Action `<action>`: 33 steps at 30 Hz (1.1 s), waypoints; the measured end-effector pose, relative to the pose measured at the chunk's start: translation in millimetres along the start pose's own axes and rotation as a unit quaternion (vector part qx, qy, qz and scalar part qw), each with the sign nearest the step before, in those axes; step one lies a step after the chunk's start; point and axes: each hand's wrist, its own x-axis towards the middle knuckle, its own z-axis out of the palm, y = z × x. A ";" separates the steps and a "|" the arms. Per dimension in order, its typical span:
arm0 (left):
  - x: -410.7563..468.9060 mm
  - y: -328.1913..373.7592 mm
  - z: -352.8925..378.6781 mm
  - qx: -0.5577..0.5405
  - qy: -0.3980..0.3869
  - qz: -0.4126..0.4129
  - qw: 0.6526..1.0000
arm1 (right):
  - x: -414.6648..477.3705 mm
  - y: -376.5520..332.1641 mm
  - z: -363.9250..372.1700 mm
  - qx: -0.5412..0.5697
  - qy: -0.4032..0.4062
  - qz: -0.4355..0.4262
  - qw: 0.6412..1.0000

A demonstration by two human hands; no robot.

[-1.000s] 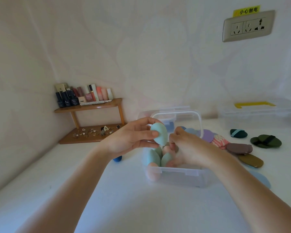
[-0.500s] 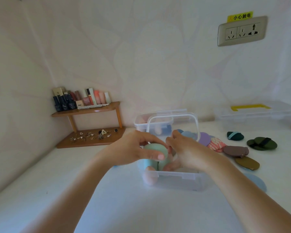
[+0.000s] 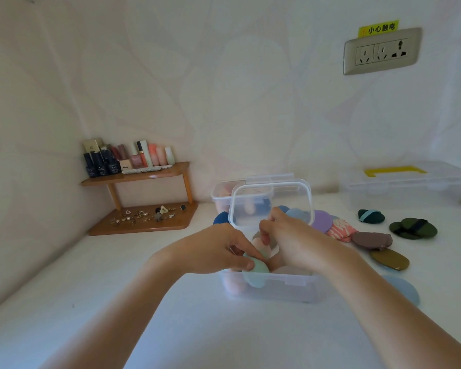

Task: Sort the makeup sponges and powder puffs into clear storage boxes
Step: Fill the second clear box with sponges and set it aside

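A clear storage box (image 3: 298, 288) stands in front of me with its lid (image 3: 270, 203) tipped up behind. My left hand (image 3: 213, 251) presses a pale green egg-shaped sponge (image 3: 256, 275) down into the box's near left part. My right hand (image 3: 293, 243) reaches into the box and pinches a pink sponge (image 3: 261, 247). Other pink and green sponges lie inside. Powder puffs lie on the table to the right: purple (image 3: 321, 221), patterned pink (image 3: 339, 229), brown (image 3: 371, 239), olive (image 3: 389, 259), dark green (image 3: 413, 227).
A second clear box (image 3: 224, 195) with sponges stands behind the first. A larger clear box with a yellow handle (image 3: 394, 171) is at the back right. A wooden shelf (image 3: 139, 177) with cosmetics fills the left corner. A pale blue puff (image 3: 405, 288) lies beside my right forearm.
My left hand has lowered the green sponge from above the box down into it. My right hand stayed inside the box among the sponges.
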 end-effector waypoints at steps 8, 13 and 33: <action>10.8 3.8 7.0 0.138 -0.016 -0.070 0.988 | -1.1 -8.1 1.7 0.035 0.012 0.012 0.999; 17.7 5.5 15.7 0.195 0.045 -0.082 0.976 | -1.0 -8.8 2.7 0.033 0.013 0.015 0.999; 13.3 2.0 8.0 0.112 -0.008 -0.116 0.987 | -2.3 -4.3 -7.7 0.116 -0.013 0.005 0.993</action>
